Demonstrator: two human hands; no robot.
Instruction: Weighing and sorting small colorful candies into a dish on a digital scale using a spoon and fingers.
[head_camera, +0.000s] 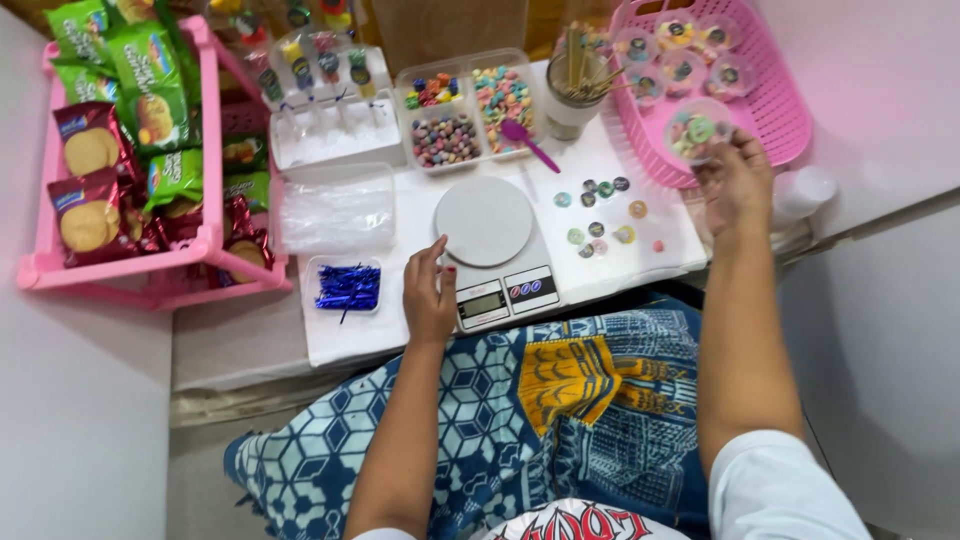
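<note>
— Where is the small round clear plastic cup of coloured candy (697, 131) in your grip?

— At twelve o'clock of your right hand (735, 185), pinched by the fingertips over the pink plastic basket's (790, 120) rim.

— And your left hand (430, 295)?

— Fingers loosely spread, holding nothing, resting at eight o'clock of the round white kitchen scale (485, 222).

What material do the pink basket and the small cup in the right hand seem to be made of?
Basket: likely moulded plastic, glossy pink, with a slotted lattice wall. Cup in the right hand: probably thin clear plastic, since the coloured sweets show through its lid and wall.
</note>
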